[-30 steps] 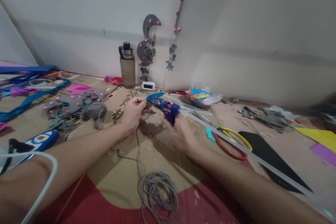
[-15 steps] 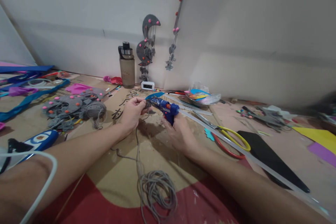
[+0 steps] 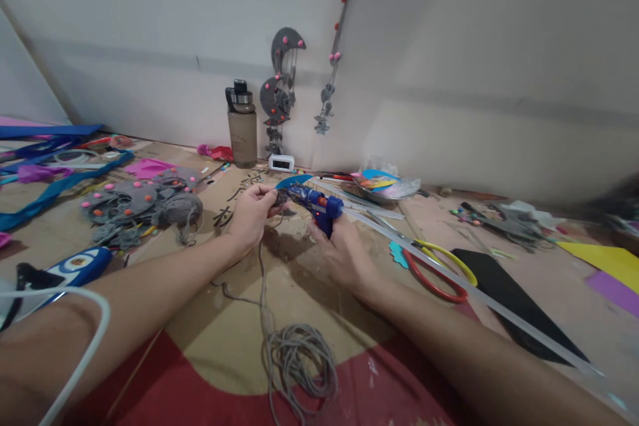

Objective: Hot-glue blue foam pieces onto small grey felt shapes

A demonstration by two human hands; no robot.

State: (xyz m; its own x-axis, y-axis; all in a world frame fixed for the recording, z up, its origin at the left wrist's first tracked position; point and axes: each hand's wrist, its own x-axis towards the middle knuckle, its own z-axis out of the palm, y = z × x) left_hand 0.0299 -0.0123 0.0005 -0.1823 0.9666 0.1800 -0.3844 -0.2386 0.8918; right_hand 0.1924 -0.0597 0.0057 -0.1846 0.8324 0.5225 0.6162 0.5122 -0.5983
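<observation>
My right hand (image 3: 344, 254) is wrapped round the grip of a blue glue gun (image 3: 315, 204), whose nozzle points left. A long clear glue stick (image 3: 464, 287) trails from the gun's back toward the lower right. My left hand (image 3: 252, 213) is closed in a pinch at the nozzle, holding the end of a grey cord (image 3: 263, 266) against a small dark piece. The cord runs down to a loose coil (image 3: 299, 363) near me. A blue crescent cutout (image 3: 293, 181) lies just behind the gun.
Red-and-yellow scissors (image 3: 433, 265) and a black foam triangle (image 3: 514, 303) lie right of my hand. A water bottle (image 3: 242, 125), small clock (image 3: 281, 163) and hanging grey moon decorations (image 3: 279, 93) stand by the wall. Grey felt shapes and yarn (image 3: 144, 206) lie left.
Both hands stay at the same spot; the glue gun and its trailing stick have shifted only slightly.
</observation>
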